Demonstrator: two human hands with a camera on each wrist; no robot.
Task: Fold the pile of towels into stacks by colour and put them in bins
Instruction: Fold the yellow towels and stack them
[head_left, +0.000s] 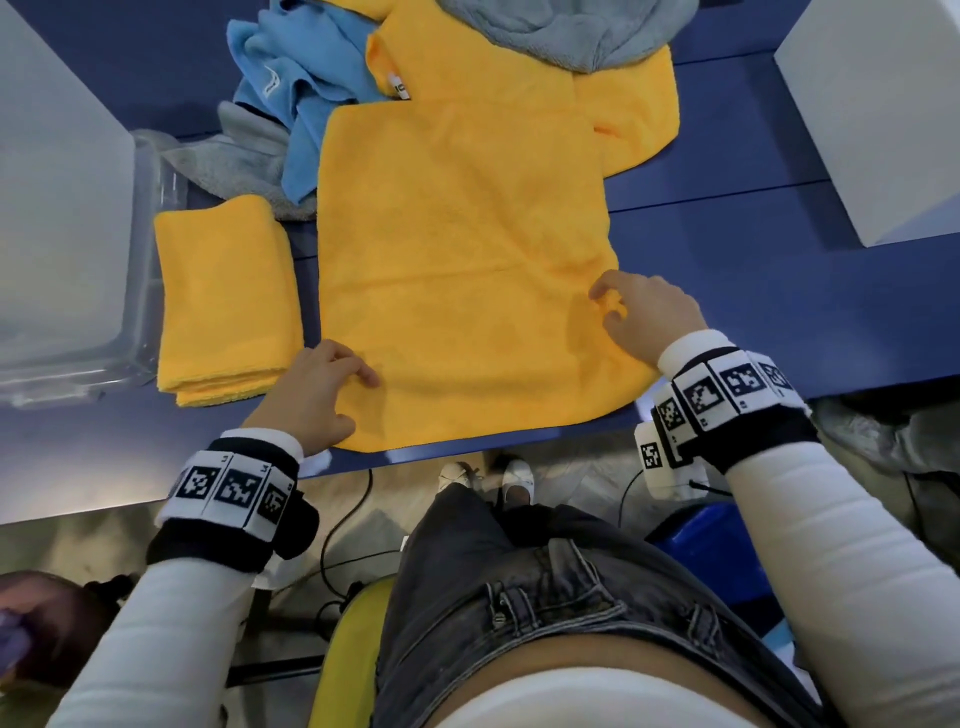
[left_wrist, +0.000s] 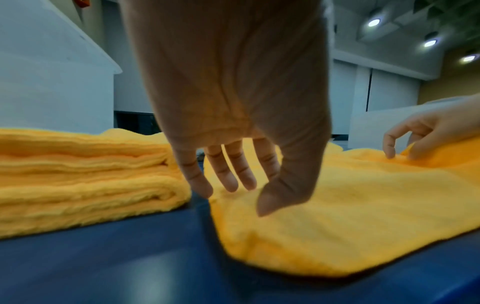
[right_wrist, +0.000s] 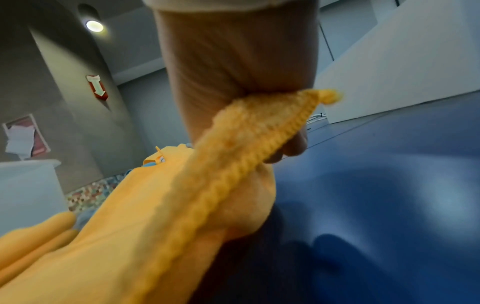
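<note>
Folding well means lifting both near corners of the spread yellow towel (head_left: 457, 260) together and laying them squarely on the far edge, though only the right hand (head_left: 647, 317) is pinching its corner while the left hand (head_left: 311, 395) is hovering over the desk (head_left: 753, 291), fingers relaxed.

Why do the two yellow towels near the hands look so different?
The yellow towel in the middle lies spread out in one flat layer; the folded yellow towel beside it is a thick bundle of layers. The spread one looks much wider than the folded one. The right hand pinches the spread towel's edge and the left hand rests by its corner; nobody touches the folded one. Both are the same yellow and lie on the blue table.
</note>
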